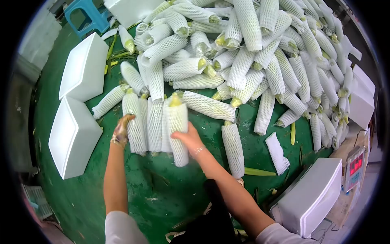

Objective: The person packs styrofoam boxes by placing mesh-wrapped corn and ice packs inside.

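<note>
1. Head view, nearest: two hands. The right hand (189, 139) is clamped on one netted corn ear (177, 124), thumb across its face, other fingers mostly hidden.
2. The left hand (121, 130), blurred, touches the leftmost ear (134, 118) of a side-by-side row; I cannot tell whether its fingers clamp.
3. One white box (310, 195) sits lower right, beside one scale (354, 168) with red digits.
4. Green floor (150, 207), scuffed and leaf-strewn, carries two more boxes (75, 136) at left.
5. Farther: one blue stool (87, 17) and a heap of ears (243, 61), too many to count, white-netted, many with yellow-green ends.
</note>
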The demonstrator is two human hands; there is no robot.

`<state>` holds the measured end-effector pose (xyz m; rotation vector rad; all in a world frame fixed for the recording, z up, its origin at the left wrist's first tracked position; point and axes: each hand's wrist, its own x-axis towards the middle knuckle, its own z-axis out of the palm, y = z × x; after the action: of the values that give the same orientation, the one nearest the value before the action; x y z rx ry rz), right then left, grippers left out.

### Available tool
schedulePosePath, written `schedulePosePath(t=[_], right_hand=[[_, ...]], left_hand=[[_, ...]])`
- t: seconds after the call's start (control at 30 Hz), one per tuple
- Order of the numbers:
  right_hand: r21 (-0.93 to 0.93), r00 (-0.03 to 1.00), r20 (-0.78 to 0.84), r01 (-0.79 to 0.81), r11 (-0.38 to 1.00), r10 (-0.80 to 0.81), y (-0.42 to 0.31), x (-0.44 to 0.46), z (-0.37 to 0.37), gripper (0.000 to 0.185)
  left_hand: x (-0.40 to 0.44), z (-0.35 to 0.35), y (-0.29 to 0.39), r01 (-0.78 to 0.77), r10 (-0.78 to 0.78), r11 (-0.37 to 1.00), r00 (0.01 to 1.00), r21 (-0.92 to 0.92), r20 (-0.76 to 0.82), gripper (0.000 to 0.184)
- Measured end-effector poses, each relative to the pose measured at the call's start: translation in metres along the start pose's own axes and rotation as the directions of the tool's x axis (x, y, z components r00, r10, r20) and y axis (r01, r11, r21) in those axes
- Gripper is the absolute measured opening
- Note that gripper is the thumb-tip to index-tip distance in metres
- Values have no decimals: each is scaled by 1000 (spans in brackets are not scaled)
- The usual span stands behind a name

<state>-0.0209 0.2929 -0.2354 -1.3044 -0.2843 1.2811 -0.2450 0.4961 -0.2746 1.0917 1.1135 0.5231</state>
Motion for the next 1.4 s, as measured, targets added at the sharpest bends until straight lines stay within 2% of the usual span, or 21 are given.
schedulePosePath(t=[0.1, 0.17, 0.2, 0.23, 0.3, 0.37, 0.43, 0.5, 0.57, 0.63, 0.73, 0.8, 0.9, 0.97, 1.03, 1.07, 1.13, 1.2, 1.27, 1.3, 1.4], right_hand=[[249, 998, 56, -54, 967, 42, 2, -7, -13, 52], [241, 989, 79, -139, 960, 124, 1, -46, -49, 54], [131, 995, 20, -95, 987, 93, -5, -72, -63, 57], [59, 996, -56, -65, 996, 69, -15, -98, -76, 59], [-147, 972, -232, 11, 989, -46, 6, -130, -106, 61], [-655, 821, -488, -121, 746, -295, -34, -168, -102, 60], [-521, 819, -467, 50, 852, -334, -47, -179, -103, 60], [-341, 863, -422, 133, 931, -278, -46, -183, -103, 66], [-422, 937, -318, -1, 906, -147, -28, -161, -106, 71], [-573, 943, -307, -76, 816, -127, -8, -129, -106, 74], [-188, 957, -273, 46, 981, -97, 1, -109, -116, 75], [-56, 982, -169, -96, 994, 86, -7, -123, -123, 78], [-220, 978, -204, -75, 973, 29, -14, -129, -139, 98], [-135, 979, -201, -63, 989, 35, -24, -147, -153, 104], [145, 986, -167, -8, 989, 32, -10, -162, -160, 103], [75, 980, -193, 74, 994, -59, 2, -163, -162, 103], [-266, 945, -168, 230, 936, -281, -6, -191, -168, 103], [-163, 909, -139, 372, 914, -394, -62, -279, -169, 81], [-159, 778, -424, 439, 884, -463, -115, -368, -162, 71], [-285, 681, -482, 473, 834, -551, -132, -410, -170, 72], [-375, 468, -690, 421, 826, -552, -152, -508, -214, 63]], left_hand=[[-15, -4, -30, -283, 244, 925, 954, 253, 172, 23], [-57, 32, 5, 246, -241, 969, 931, 16, 276, 20], [-62, 38, -27, -205, 150, 973, 910, 104, 386, 21], [-73, 46, -65, -610, 481, 784, 716, 119, 506, 23], [-105, 95, -53, -266, 180, 954, 879, 141, 441, 27], [-130, 127, -45, -22, -29, 992, 922, 126, 385, 31], [-141, 138, -46, 60, -84, 994, 945, 87, 315, 34], [-143, 114, -65, -138, 31, 926, 956, 352, 292, 36], [-165, 163, -4, -28, -20, 994, 899, 102, 437, 47], [-163, 202, 0, 135, -178, 979, 930, 150, 322, 33], [-135, 218, -49, 390, -289, 884, 889, -257, 354, 26], [-142, 228, -34, 532, -395, 760, 834, -374, 384, 29], [-143, 204, -58, 431, -274, 844, 859, -321, 433, 40], [-167, 240, -24, 483, -328, 845, 807, -229, 491, 48], [-157, 238, -49, 361, -269, 921, 862, -147, 429, 52], [-154, 234, -58, 288, -221, 951, 887, -111, 405, 54], [-159, 267, -35, 213, -112, 972, 797, -103, 593, 60], [-185, 285, -2, 209, -63, 973, 638, -94, 768, 67], [-219, 313, 34, 233, -3, 965, 466, -120, 885, 75], [-254, 346, 51, 100, 48, 987, 573, -128, 818, 74], [-349, 471, 97, -24, 22, 1000, 309, -15, 951, 54]])
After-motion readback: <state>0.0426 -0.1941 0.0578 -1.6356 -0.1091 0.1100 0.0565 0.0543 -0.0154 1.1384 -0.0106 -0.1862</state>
